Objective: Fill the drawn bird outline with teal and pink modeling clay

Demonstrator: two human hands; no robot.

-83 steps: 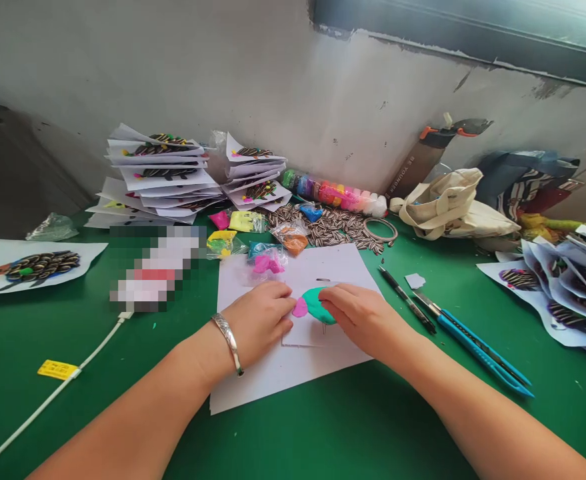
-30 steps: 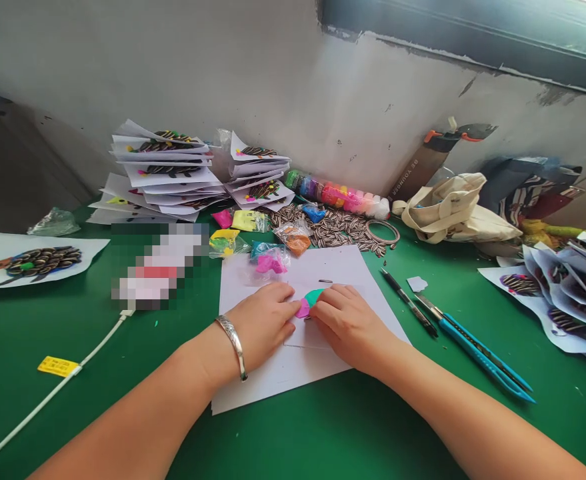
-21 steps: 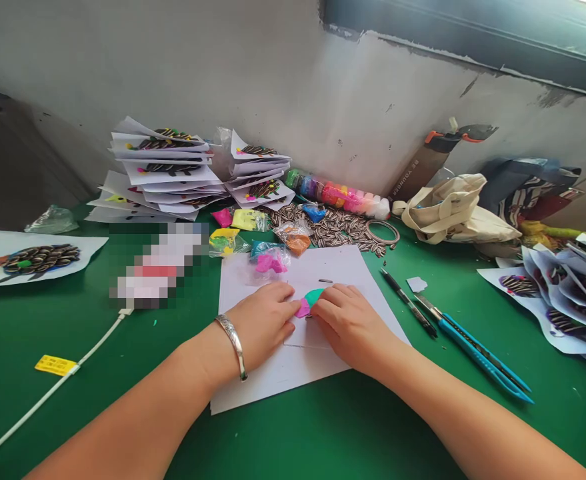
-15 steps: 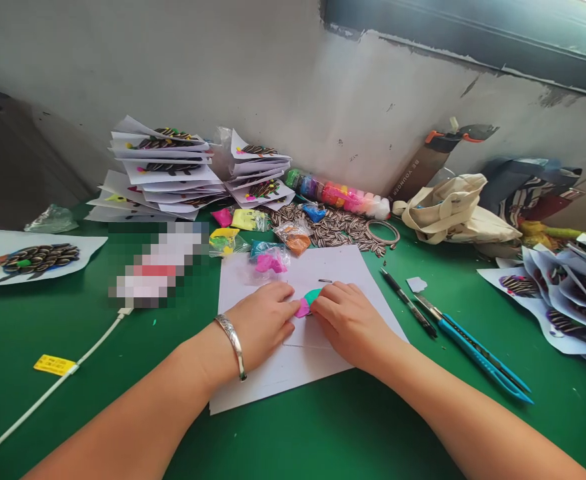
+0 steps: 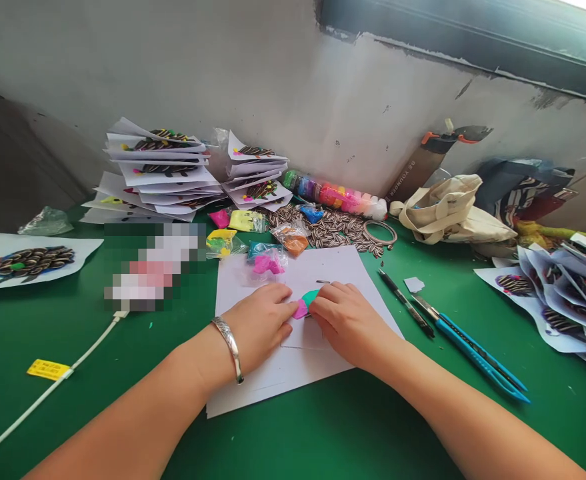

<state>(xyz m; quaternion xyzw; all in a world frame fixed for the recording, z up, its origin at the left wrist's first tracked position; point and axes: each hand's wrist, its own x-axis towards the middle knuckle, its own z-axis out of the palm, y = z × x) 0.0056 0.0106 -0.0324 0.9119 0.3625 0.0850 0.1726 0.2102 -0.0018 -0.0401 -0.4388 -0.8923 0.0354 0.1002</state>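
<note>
White paper sheets (image 5: 243,393) lie stacked on the green table under both hands. On the top sheet, a flat pink clay piece (image 5: 300,309) adjoins a rounded green clay piece (image 5: 309,297). My left hand (image 5: 255,320), with a silver bracelet at the wrist, rests on the sheet, fingers partly stretched and thumb apart, its index fingertip touching the pink clay. The fingers of my right hand (image 5: 350,320) are bent together in a pinch at the green clay's right edge, covering part of it. Whatever sits between those fingertips is hidden. A dark sunflower seed (image 5: 323,281) lies just above my right hand.
Bagged clay (image 5: 269,262) and loose sunflower seeds (image 5: 333,230) lie beyond the paper. At right are a black pen (image 5: 407,303) and blue utility knife (image 5: 477,357). Stacked seed pictures (image 5: 157,173) stand behind. A white cable (image 5: 93,347) crosses the left side.
The whole view has shifted slightly. Both hands keep nearly the same place and pose on the paper, and the clay pieces look unchanged.
</note>
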